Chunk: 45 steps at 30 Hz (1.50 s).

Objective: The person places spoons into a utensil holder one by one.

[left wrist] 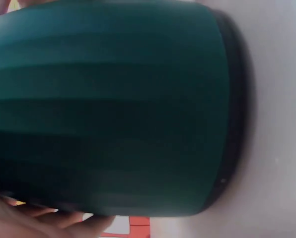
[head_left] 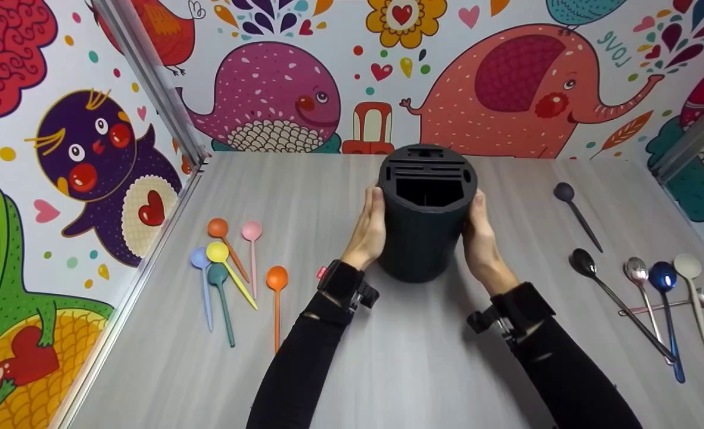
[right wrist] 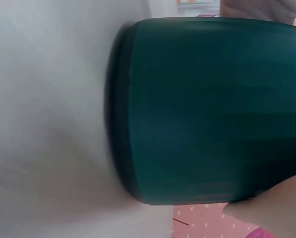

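A dark green, round knife block (head_left: 419, 244) with a black slotted top stands upright in the middle of the head view. Its top has narrow slits, a small round hole and one wide opening. My left hand (head_left: 368, 232) grips its left side, fingers pointing up along the wall. On the opposite side, my right hand (head_left: 483, 244) holds it the same way. Up close, the left wrist view shows the ribbed green wall (left wrist: 108, 104) and its black base rim. The right wrist view has the block's base close over the table, with part of my right hand (right wrist: 274, 206) against the wall.
Several colourful spoons, among them an orange spoon (head_left: 277, 279) and a yellow spoon (head_left: 217, 252), lie left on the grey table (head_left: 411, 357). Metal and dark spoons, including a blue spoon (head_left: 663, 276) and a black spoon (head_left: 583, 262), lie right. Cartoon-printed panels (head_left: 268, 89) border the table.
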Each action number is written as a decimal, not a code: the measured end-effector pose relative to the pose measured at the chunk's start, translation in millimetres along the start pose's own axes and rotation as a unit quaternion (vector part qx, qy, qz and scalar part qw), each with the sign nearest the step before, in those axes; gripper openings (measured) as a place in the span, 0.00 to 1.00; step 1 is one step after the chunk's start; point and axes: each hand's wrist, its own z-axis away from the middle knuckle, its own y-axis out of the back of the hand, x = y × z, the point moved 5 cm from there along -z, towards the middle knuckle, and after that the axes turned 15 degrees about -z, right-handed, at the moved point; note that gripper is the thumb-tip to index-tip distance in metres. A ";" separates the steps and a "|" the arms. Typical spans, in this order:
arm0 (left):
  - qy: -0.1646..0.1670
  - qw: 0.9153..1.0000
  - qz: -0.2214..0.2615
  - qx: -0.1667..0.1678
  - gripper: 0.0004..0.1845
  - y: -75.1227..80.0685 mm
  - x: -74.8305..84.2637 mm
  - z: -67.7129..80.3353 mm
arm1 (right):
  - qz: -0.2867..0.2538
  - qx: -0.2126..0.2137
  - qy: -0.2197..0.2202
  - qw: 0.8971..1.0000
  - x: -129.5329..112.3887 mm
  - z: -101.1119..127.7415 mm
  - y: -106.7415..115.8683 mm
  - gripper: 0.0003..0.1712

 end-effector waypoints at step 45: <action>-0.025 0.999 0.001 0.031 0.36 14.6 25.9 0.0 | 0.032 0.046 -0.003 0.998 -25.0 -20.4 -8.8 0.32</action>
